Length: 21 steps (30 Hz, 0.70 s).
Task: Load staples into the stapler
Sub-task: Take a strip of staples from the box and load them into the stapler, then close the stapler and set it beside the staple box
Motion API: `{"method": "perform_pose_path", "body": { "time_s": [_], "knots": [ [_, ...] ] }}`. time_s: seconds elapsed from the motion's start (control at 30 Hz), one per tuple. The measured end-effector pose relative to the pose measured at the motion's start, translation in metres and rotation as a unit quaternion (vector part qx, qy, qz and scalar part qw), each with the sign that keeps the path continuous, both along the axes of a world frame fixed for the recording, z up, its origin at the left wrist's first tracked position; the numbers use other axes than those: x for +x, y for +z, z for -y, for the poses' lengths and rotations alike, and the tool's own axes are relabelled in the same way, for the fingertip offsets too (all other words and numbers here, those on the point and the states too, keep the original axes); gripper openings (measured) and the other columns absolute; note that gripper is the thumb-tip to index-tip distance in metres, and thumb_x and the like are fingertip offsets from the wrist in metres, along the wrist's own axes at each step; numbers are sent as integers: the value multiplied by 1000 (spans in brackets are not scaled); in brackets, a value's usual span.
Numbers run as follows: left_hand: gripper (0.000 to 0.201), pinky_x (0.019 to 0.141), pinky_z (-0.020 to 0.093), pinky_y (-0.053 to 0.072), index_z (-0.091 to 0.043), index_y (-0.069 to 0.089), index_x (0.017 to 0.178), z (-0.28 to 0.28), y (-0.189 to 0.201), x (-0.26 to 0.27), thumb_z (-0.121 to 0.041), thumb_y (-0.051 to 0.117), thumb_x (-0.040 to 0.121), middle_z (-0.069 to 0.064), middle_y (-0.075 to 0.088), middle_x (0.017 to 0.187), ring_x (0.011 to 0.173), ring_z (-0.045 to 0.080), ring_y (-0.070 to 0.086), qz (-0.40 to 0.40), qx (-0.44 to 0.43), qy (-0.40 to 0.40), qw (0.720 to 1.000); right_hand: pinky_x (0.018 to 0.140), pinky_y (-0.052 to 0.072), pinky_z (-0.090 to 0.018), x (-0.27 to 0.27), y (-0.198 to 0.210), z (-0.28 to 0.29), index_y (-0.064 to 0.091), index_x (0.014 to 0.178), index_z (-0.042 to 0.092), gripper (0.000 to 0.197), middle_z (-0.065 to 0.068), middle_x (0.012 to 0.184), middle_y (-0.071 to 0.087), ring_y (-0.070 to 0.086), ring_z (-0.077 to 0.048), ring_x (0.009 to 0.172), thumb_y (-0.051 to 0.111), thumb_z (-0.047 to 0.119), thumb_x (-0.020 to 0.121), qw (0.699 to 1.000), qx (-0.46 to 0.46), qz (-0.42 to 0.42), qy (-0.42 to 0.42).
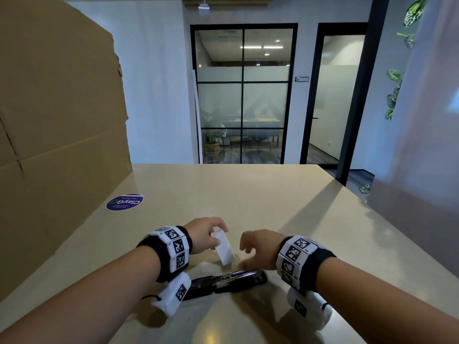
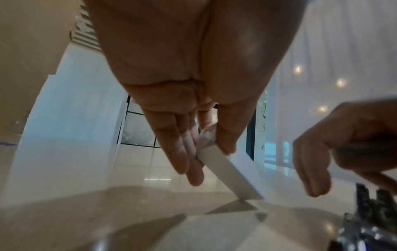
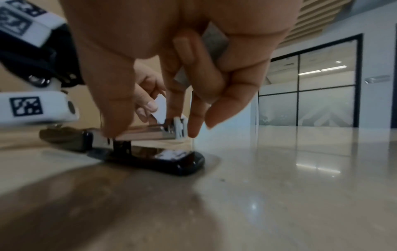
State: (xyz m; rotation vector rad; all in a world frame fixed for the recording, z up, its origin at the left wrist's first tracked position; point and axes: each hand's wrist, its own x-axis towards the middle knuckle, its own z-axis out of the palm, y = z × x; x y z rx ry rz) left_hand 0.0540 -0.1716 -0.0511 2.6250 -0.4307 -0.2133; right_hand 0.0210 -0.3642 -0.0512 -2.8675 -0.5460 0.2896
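left hand (image 1: 206,233) pinches white staple box (image 1: 223,248) | right hand (image 1: 258,247) holds staples (image 3: 214,42) | stapler (image 1: 228,281) below fingers

In the head view the left wrist band (image 1: 171,252) covers the rear end of the stapler (image 1: 231,281), and the right hand (image 1: 258,247) hides part of its front. The right wrist view shows the right hand's fingers (image 3: 193,122) blurred over the stapler's metal rail, so contact cannot be told. A grey strip (image 3: 214,42) tucked in that grip is mostly hidden by the curled fingers. In the left wrist view the stapler is cut off at the lower right corner and smeared. The print on the round sticker (image 1: 124,202) is too small to read fully.
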Motion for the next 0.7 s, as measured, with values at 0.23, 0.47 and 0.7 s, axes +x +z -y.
{"method": "perform_pose_path", "body": {
  "time_s": [0.23, 0.47, 0.7],
  "knots": [
    [25, 58, 22, 41, -14, 55, 116, -3, -6, 7, -22, 57, 92, -3, 66, 77, 61, 8, 55, -66, 95, 23, 993, 74, 43, -27, -6, -1, 0, 66, 106, 18, 32, -7, 113, 68, 60, -25, 93, 74, 23, 75, 991, -109, -57, 41],
    [32, 76, 31, 48, -1, 67, 105, 15, -15, 10, -27, 54, 94, 5, 67, 83, 73, 20, 58, -97, 176, -3, 980, 75, 39, -26, -9, -2, 2, 65, 109, 18, 34, -6, 115, 66, 54, -22, 89, 73, 21, 76, 993, -95, -53, 42],
    [35, 91, 33, 51, -13, 54, 125, 9, 2, 4, -31, 52, 95, 7, 67, 116, 98, 22, 67, -82, 151, -3, 985, 76, 42, -28, -10, -5, 4, 63, 109, 21, 35, -4, 115, 66, 52, -19, 86, 72, 32, 76, 995, -81, -41, 39]
  ]
}}
